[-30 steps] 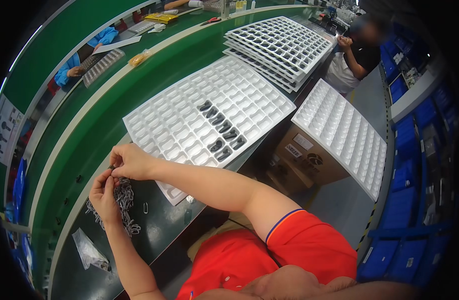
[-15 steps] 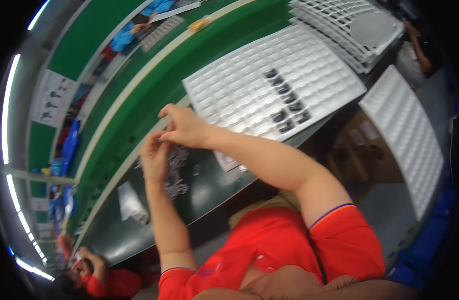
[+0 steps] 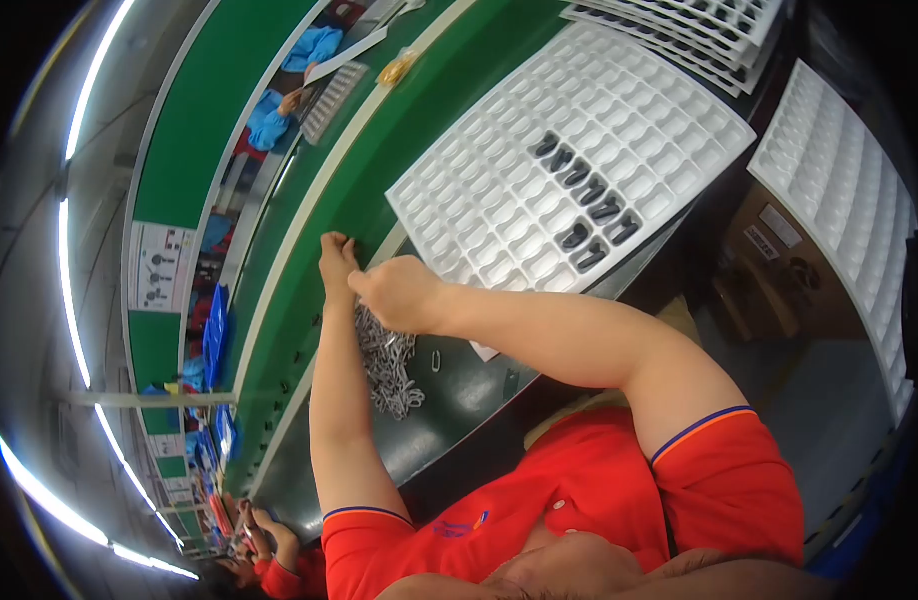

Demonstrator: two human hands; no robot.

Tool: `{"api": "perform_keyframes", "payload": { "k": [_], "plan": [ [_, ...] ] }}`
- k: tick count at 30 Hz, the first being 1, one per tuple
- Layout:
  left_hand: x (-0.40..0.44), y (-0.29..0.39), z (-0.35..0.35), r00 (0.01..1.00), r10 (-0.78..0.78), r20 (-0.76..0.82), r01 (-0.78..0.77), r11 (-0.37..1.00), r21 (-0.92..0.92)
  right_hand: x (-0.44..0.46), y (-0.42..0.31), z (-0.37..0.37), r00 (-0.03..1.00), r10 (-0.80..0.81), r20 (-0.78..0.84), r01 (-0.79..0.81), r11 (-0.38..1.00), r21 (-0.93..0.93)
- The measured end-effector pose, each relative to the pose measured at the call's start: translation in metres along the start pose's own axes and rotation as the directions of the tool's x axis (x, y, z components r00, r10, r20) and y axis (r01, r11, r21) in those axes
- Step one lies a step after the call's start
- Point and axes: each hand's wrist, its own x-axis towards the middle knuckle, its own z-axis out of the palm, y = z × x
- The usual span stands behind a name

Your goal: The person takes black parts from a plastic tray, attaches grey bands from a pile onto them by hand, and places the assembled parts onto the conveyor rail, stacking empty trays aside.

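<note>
My left hand (image 3: 338, 266) and my right hand (image 3: 401, 293) meet above the dark green table, close to the conveyor edge. The left fingers are bent together near the right thumb. My right hand is curled into a closed shape with its back towards me. Whatever lies between the fingers is hidden. Just below the hands is a heap of small grey metal links (image 3: 387, 362), partly covered by my right hand. A single metal link (image 3: 436, 361) lies apart from it. Beside my right hand, a white moulded tray (image 3: 479, 215) holds several small black parts (image 3: 577, 174) in its pockets.
A green conveyor belt (image 3: 369, 150) with pale rails runs past the table. Stacked white trays (image 3: 679, 50) stand at the far right, and another tray (image 3: 829, 190) leans by a cardboard box (image 3: 769, 235). Co-workers' blue sleeves (image 3: 312, 48) show across the line.
The view has swung, so the tray and metal links show more fully. My right hand has turned from a spread pinch to a closed curl; both hands stay together.
</note>
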Motion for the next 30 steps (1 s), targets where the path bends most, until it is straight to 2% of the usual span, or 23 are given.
{"api": "perform_keyframes", "payload": {
  "k": [2, 6, 8, 10, 12, 14, 16, 17, 18, 19, 20, 21, 24, 27, 30],
  "plan": [
    [0.004, -0.022, 0.008, 0.996, 0.086, -0.014, -0.083, 0.984, 0.159, 0.001, 0.000, -0.004, 1.000, 0.024, 0.008, -0.024, 0.999, -0.029],
    [0.019, -0.061, -0.001, 0.985, 0.136, 0.108, -0.159, 0.958, 0.238, -0.002, -0.006, -0.003, 0.994, 0.069, 0.089, -0.062, 0.995, -0.073],
    [0.024, -0.048, -0.011, 0.963, 0.231, 0.142, -0.270, 0.851, 0.450, -0.003, -0.006, -0.002, 0.983, 0.076, 0.166, -0.061, 0.993, -0.098],
    [0.049, -0.012, -0.007, 0.975, 0.153, 0.163, -0.192, 0.948, 0.254, -0.003, -0.004, -0.002, 0.972, 0.090, 0.215, -0.067, 0.992, -0.110],
    [0.047, 0.099, -0.004, 0.950, 0.180, 0.256, -0.195, 0.980, 0.035, -0.004, -0.005, -0.001, 0.945, 0.090, 0.316, -0.053, 0.991, -0.124],
    [0.045, 0.172, 0.018, 0.864, 0.263, 0.429, -0.216, 0.964, -0.155, -0.004, -0.007, -0.004, 0.917, 0.111, 0.384, -0.066, 0.989, -0.129],
    [0.027, 0.244, 0.040, 0.734, 0.479, 0.482, -0.441, 0.875, -0.199, -0.003, -0.006, -0.011, 0.855, 0.161, 0.494, -0.098, 0.984, -0.150],
    [0.023, 0.264, 0.057, 0.671, 0.566, 0.478, -0.538, 0.816, -0.211, -0.009, 0.014, 0.025, 0.855, 0.171, 0.490, -0.105, 0.982, -0.160],
    [0.019, 0.280, 0.072, 0.597, 0.648, 0.473, -0.628, 0.744, -0.227, 0.000, 0.025, 0.066, 0.957, 0.124, 0.263, -0.194, 0.945, 0.262],
    [0.014, 0.293, 0.084, 0.587, 0.658, 0.472, -0.632, 0.737, -0.240, 0.005, 0.030, 0.112, 0.985, 0.173, 0.011, -0.140, 0.752, 0.644],
    [0.010, 0.305, 0.094, 0.585, 0.637, 0.502, -0.619, 0.751, -0.231, 0.003, 0.043, 0.128, 0.929, 0.307, -0.207, 0.050, 0.451, 0.891],
    [0.006, 0.314, 0.102, 0.584, 0.612, 0.533, -0.605, 0.766, -0.217, 0.002, 0.051, 0.146, 0.927, 0.311, -0.211, 0.050, 0.456, 0.888],
    [0.004, 0.325, 0.116, 0.574, 0.598, 0.559, -0.617, 0.765, -0.185, 0.000, 0.053, 0.143, 0.905, 0.255, -0.341, 0.064, 0.710, 0.701],
    [0.003, 0.315, 0.119, 0.599, 0.584, 0.548, -0.637, 0.762, -0.116, -0.003, 0.055, 0.140, 0.905, 0.140, -0.402, 0.081, 0.870, 0.486],
    [0.006, 0.300, 0.126, 0.600, 0.675, 0.429, -0.681, 0.712, -0.169, -0.010, 0.048, 0.120, 0.919, -0.038, -0.392, 0.162, 0.943, 0.290]
  ]
}}
